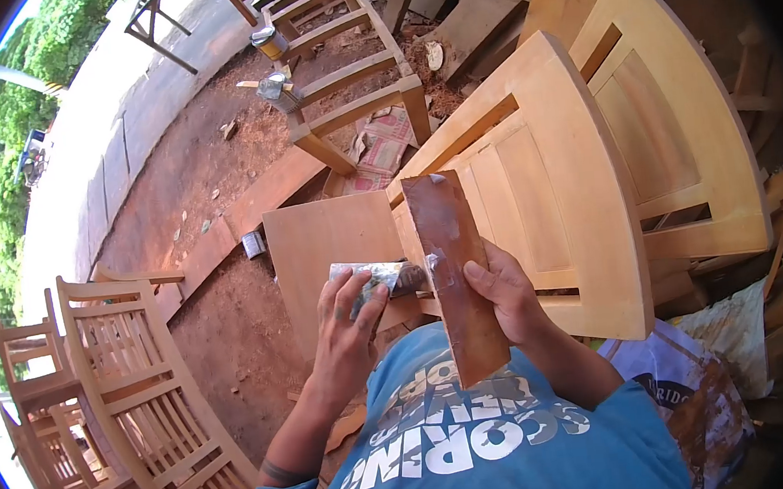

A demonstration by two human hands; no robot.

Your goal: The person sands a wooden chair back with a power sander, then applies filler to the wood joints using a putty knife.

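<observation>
My left hand [352,308] is closed round a small silvery, smeared object [377,274] with a dark end; its exact kind I cannot make out. That dark end meets or nearly meets the near edge of a narrow brown wooden board [458,276]. Whitish smears mark the board's face. My right hand [505,292] grips the board along its right edge, thumb on the face, holding it upright in front of my chest. Behind both hands stands a flat light wooden panel [330,236], partly covered by my left hand and the board.
Panelled wooden pieces [535,185] lean close on my right. A wooden frame [357,112] stands ahead, with cans [278,91] on its side, one with a brush. Another small can [254,244] sits on the ground. Slatted wooden furniture [134,388] stands at left; a printed sack [684,396] lies at right.
</observation>
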